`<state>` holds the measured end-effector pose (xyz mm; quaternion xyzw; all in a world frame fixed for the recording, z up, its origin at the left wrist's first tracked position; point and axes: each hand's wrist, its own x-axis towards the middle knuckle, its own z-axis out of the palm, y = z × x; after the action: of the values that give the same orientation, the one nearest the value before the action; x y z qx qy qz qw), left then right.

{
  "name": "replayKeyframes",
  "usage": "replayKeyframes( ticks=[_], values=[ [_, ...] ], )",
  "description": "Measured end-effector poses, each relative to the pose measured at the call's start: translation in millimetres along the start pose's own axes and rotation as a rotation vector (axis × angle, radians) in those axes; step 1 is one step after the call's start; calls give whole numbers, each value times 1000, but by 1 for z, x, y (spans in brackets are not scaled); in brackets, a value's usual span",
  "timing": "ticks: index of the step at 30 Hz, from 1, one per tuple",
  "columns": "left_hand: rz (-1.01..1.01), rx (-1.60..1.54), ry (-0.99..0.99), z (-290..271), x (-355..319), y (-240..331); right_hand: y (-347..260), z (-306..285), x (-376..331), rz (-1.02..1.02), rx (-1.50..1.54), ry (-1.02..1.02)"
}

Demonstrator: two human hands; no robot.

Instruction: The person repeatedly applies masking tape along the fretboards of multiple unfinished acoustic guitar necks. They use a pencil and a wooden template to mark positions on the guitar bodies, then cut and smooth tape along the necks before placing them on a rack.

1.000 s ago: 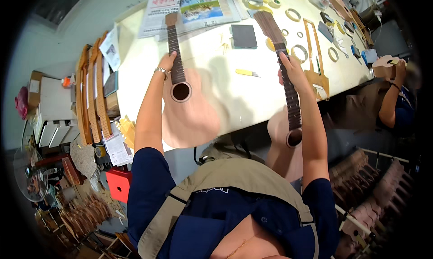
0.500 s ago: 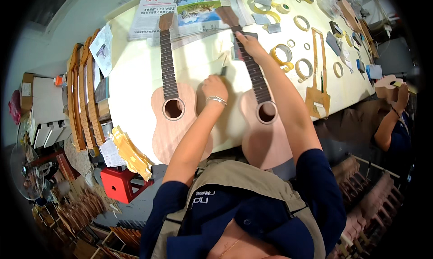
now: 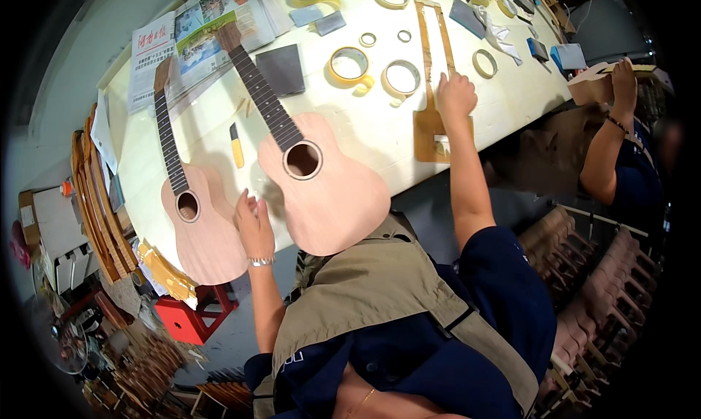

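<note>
On the counter (image 3: 365, 138) your left hand (image 3: 254, 225) lay flat, fingers together, between two ukuleles (image 3: 191, 214) (image 3: 321, 182); your right hand (image 3: 456, 96) pressed the wooden template (image 3: 431, 131), apparently positioning it. Next you needed a firm grip.

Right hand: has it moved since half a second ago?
Yes. The right hand left the neck of the right-hand pale wooden ukulele and went rightward to the flat wooden neck-shaped template on the white table.

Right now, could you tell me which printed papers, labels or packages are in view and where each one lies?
Newspaper: far left end of the table, under the ukulele heads; white pages, colour photos, red heading.
Paper sheets: hanging off the table's left edge; white, printed.
No screens visible.
</note>
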<state>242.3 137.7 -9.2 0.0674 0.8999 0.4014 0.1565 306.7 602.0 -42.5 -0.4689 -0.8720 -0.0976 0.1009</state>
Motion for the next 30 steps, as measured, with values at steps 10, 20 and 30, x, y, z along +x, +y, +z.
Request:
replayKeyframes(
  ticks=[10,20,30],
  values=[
    [85,-49,106,64,-53,7,84,0,-16,-341,824,-436],
    [290,122,241,63,-72,19,84,-30,-49,-522,1058,-208],
    [600,88,148,65,-103,6,-92,-95,-129,-1134,1173,-376]
  ],
)
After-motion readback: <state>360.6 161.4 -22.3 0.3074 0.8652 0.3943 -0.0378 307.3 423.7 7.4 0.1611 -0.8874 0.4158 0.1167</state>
